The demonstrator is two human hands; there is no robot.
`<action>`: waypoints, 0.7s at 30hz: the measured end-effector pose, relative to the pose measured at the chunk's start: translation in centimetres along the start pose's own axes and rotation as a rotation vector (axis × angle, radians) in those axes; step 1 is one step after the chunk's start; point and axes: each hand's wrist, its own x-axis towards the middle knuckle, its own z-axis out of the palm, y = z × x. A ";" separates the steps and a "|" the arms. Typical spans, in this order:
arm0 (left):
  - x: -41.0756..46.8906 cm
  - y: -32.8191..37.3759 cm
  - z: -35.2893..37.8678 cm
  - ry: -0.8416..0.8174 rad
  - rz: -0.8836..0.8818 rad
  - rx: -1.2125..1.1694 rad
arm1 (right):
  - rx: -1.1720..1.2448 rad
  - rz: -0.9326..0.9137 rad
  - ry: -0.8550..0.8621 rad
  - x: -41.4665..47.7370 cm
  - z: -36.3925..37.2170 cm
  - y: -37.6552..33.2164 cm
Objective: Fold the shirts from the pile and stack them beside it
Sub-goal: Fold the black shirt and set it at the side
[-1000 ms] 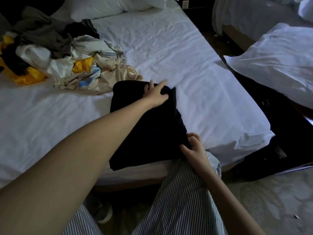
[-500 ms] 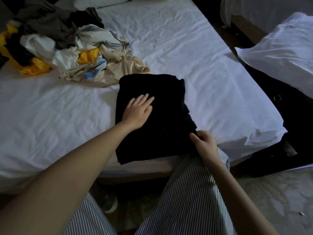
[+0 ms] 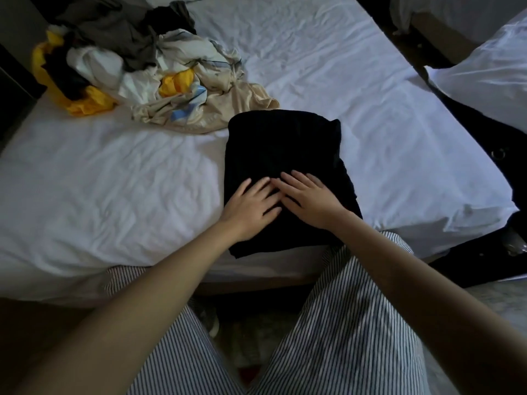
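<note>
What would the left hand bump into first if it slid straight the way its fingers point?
The right hand: its fingers lie right ahead on the black shirt, seemingly touching the left hand.

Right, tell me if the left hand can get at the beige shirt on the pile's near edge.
Probably yes: the left hand lies flat on the folded black shirt, holding nothing, and the beige shirt lies just beyond it, uncovered.

no legible text or labels anywhere
</note>
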 end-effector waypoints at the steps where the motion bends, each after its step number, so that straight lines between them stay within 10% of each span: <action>1: -0.4 -1.1 0.5 0.000 -0.049 -0.019 | -0.056 0.020 0.004 -0.6 0.8 1.0; 7: -2.2 -6.2 0.5 -0.012 -0.450 -0.272 | -0.084 0.443 0.125 -1.8 1.1 1.5; 12: -6.4 -2.9 1.5 0.103 -0.268 -0.425 | 0.099 0.588 0.301 -4.0 1.1 1.2; 16: -8.4 1.3 2.5 -0.031 -0.118 -0.147 | 0.054 0.453 0.404 -7.7 2.3 0.4; 21: -7.6 2.5 1.0 0.164 -0.133 -0.239 | -0.209 0.157 0.088 -9.8 2.4 0.5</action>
